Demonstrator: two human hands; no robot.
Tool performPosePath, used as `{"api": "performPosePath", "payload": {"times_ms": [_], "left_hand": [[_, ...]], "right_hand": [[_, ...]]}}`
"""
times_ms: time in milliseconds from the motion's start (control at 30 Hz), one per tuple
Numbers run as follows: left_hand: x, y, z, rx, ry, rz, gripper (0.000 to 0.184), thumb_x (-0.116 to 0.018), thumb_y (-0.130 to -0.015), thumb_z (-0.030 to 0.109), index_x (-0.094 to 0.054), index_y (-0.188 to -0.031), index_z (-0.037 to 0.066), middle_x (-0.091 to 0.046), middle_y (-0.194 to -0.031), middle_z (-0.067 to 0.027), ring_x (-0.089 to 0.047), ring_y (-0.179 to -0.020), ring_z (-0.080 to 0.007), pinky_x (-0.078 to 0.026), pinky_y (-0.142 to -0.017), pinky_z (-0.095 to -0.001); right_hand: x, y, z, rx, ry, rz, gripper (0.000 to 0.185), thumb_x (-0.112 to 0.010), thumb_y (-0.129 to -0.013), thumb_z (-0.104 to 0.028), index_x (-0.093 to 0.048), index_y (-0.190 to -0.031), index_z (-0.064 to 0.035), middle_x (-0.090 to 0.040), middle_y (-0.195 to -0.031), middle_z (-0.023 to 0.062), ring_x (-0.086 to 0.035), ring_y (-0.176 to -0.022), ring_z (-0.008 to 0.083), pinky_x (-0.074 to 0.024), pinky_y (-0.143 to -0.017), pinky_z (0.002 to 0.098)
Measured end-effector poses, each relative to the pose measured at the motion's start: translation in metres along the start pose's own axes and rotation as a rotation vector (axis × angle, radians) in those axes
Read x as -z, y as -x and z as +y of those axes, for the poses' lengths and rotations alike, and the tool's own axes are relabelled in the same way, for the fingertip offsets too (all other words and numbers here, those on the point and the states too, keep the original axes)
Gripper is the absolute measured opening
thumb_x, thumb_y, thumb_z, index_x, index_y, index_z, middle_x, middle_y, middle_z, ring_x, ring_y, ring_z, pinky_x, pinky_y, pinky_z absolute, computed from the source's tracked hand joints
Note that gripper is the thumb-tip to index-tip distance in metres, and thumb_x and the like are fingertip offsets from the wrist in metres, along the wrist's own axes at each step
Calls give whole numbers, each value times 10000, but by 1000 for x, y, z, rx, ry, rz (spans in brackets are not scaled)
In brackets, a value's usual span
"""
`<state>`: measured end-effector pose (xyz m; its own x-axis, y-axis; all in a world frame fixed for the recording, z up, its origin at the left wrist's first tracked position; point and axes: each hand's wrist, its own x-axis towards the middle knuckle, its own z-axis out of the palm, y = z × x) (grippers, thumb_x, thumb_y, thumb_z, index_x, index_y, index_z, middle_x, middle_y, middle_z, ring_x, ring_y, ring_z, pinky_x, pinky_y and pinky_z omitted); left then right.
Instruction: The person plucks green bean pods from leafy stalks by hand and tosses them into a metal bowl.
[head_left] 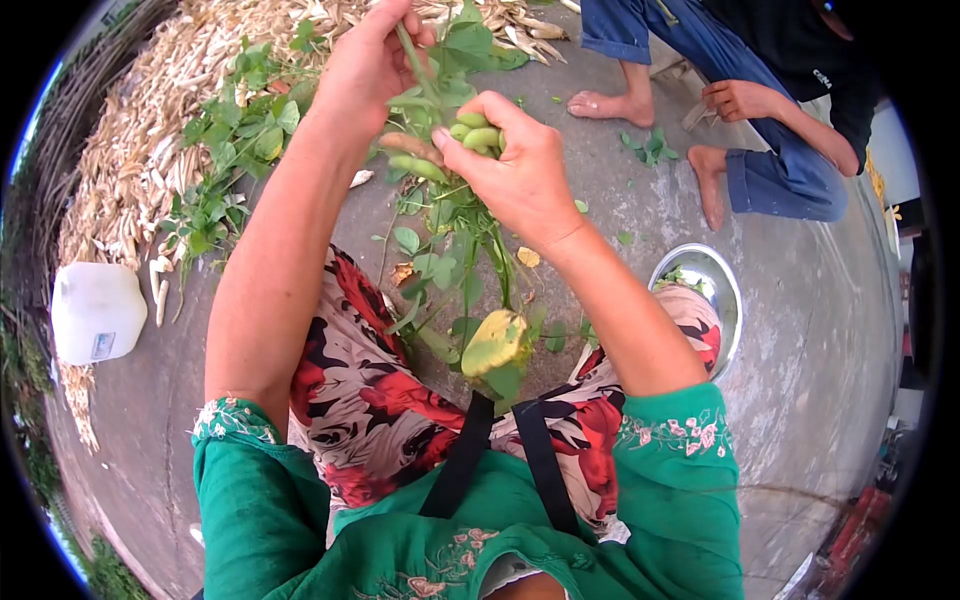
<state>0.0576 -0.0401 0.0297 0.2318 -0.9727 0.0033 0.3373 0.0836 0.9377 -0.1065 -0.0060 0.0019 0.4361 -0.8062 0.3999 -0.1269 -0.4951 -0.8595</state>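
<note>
A leafy green bean plant (pixel 470 260) hangs in front of me, its leaves and stems trailing down between my knees. My left hand (pixel 375 60) is closed around its stem near the top of the view. Just below and to the right, my right hand (pixel 515 170) closes its thumb and fingers on several plump green bean pods (pixel 478 133). More pods, one of them brownish, stick out left of my right thumb. A large yellowing leaf (pixel 497 345) dangles at the lower end of the plant.
A metal bowl (pixel 735 310) with some green bits stands beside my right knee. Dry corn husks (pixel 130 190) and cut bean plants (pixel 245 130) lie at left, near a white plastic jug (pixel 98 313). Another person (pixel 740 110) sits at upper right, bare feet on the concrete floor.
</note>
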Motion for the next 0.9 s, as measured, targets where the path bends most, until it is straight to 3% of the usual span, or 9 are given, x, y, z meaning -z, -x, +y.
{"api": "performPosePath", "payload": {"times_ms": [67, 200, 267, 400, 467, 567, 667, 733, 900], "left_hand": [[-3, 8, 7, -32, 264, -280, 323, -461, -883, 375, -503, -681, 127, -541, -669, -19, -487, -563, -117, -374, -502, -247], [-14, 21, 17, 24, 596, -355, 276, -385, -927, 327, -481, -764, 125, -514, -703, -12, -458, -546, -114, -363, -502, -246], [-10, 22, 23, 78, 637, -432, 279, -382, -928, 324, -474, -756, 124, -489, -678, -4, -422, -518, -104, -349, -488, -246], [8, 13, 22, 267, 761, -376, 277, -383, -927, 309, -457, -736, 123, -407, -608, 21, -322, -457, -82, -309, -454, -252], [46, -17, 11, 217, 723, -395, 257, -401, -919, 303, -470, -753, 119, -423, -609, 24, -336, -455, -83, -319, -458, -249], [83, -26, 13, 90, 582, -363, 265, -448, -904, 269, -482, -744, 60, -478, -654, -1, -387, -527, -87, -325, -532, -232], [47, -6, 27, -3, 402, 143, 257, -389, -929, 264, -434, -770, 67, -399, -646, -5, -318, -502, -94, -305, -523, -241], [38, -2, 25, 0, 382, 141, 229, -421, -912, 276, -473, -793, 87, -440, -635, 14, -366, -495, -88, -334, -504, -240], [25, 2, 22, -79, 321, 96, 145, -534, -861, 257, -538, -850, 112, -514, -654, 44, -485, -576, -77, -419, -538, -253]], "right_hand": [[-1, 1, -1, -27, -142, 19, 197, -659, -724, -133, -539, -821, -10, -614, -680, 87, -578, -644, 93, -466, -583, 271], [-3, 1, 1, -28, -210, 85, 165, -648, -737, -127, -546, -823, -30, -579, -637, 53, -517, -615, 51, -445, -559, 245], [-3, 1, -1, -137, -366, -37, 127, -636, -769, -114, -531, -798, -48, -498, -650, -62, -438, -580, 20, -376, -500, 194], [-5, 8, -13, -2, -168, -133, 137, -636, -747, -84, -504, -762, -49, -518, -662, -29, -489, -568, 63, -391, -498, 216], [-10, 15, -21, 501, 75, -164, 150, -633, -729, -62, -486, -748, -45, -517, -641, 28, -528, -555, 131, -407, -505, 241], [-19, 25, -46, 500, -25, -223, 157, -634, -719, -57, -482, -748, -39, -508, -643, 82, -552, -576, 185, -423, -523, 254], [-6, 16, -32, 169, -96, -180, 134, -616, -744, -66, -482, -752, -56, -534, -650, 10, -498, -563, 78, -384, -499, 209], [-2, 6, -16, -109, -202, -136, 88, -582, -771, -78, -497, -791, -68, -565, -716, -36, -426, -580, 0, -339, -490, 163], [-6, -1, 3, -245, -413, -117, 184, -593, -739, -103, -527, -884, -11, -592, -714, 22, -525, -645, 46, -439, -576, 204]]}}
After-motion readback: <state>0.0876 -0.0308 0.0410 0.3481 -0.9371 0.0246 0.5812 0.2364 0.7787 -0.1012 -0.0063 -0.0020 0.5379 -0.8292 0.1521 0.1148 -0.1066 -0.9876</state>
